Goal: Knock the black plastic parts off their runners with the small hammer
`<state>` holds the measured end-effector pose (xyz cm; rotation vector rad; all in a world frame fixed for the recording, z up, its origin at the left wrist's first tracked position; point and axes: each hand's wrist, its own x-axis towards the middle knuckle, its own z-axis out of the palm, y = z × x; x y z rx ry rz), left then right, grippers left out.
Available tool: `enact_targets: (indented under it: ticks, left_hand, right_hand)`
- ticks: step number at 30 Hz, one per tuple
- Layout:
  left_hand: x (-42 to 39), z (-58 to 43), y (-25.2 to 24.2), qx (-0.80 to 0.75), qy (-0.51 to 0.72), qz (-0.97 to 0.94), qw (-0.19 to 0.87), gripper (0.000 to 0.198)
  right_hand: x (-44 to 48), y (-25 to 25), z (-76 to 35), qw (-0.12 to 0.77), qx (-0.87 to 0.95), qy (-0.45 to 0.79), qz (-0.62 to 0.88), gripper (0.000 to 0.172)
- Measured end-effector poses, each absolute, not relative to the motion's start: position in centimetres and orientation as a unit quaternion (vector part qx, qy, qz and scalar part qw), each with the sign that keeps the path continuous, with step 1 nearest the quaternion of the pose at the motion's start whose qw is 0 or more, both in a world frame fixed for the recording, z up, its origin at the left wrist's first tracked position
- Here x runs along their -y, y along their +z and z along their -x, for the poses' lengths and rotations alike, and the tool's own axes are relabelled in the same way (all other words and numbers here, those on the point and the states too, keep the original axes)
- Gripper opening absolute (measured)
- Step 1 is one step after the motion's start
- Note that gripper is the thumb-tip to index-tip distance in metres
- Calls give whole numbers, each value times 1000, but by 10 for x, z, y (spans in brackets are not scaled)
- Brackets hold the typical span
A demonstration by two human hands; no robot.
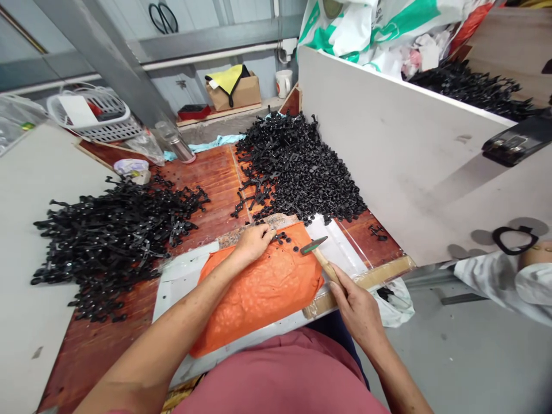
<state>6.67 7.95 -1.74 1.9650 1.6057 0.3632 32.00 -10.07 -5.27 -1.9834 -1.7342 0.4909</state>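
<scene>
My left hand (253,242) rests on the far edge of an orange cloth pad (263,290), its fingers pinched together on small black plastic parts (282,238) lying there. My right hand (357,307) is wrapped round the wooden handle of a small hammer (319,254), whose metal head hovers just above the pad to the right of those parts. The pad lies on a white board (345,247) on a reddish wooden table (215,178).
A big heap of black plastic parts (297,167) lies beyond the pad, another heap (112,236) to the left. A tall white panel (409,172) stands on the right, with another person's sleeve (504,282) past it. A white basket (90,115), a metal flask (175,144) and a cardboard box (235,92) are behind.
</scene>
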Motion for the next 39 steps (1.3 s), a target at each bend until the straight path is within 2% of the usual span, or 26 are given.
enact_targets:
  ticks: [5,11,17,21,25,29,34,37,39]
  left_hand:
    - [-78,-66,-21,-605,151,-730,280,36]
    - [-77,-68,-23,-610,165,-723,280,35]
    - [-78,-68,-24,-618,157,-715,286,38]
    - [-79,-69,-24,-618,152,-716,286,37]
    - [-79,-69,-23,-623,145,-715,283,39]
    - [-81,-69,-24,-623,133,-720,277,38]
    - [-80,-69,-20,-610,116,-738,266,35]
    - [-72,-65,-9,-579,102,-763,268,26]
    - [-66,-60,2,-569,68,-786,232,29]
  right_hand:
    - [90,-41,-324,254,638,205,698,44]
    - [53,-4,-312,262,694,86,665,46]
    - [33,-4,-297,163,738,82,650,50]
    - [34,-4,-297,189,726,52,659,53]
    - [33,-1,-297,108,744,43,658,52]
    - [31,0,-297,122,732,28,669,52]
    - [24,1,-299,60,747,40,661,50]
    - [21,0,-301,58,754,28,654,51]
    - [20,-3,-302,63,757,31,650,52]
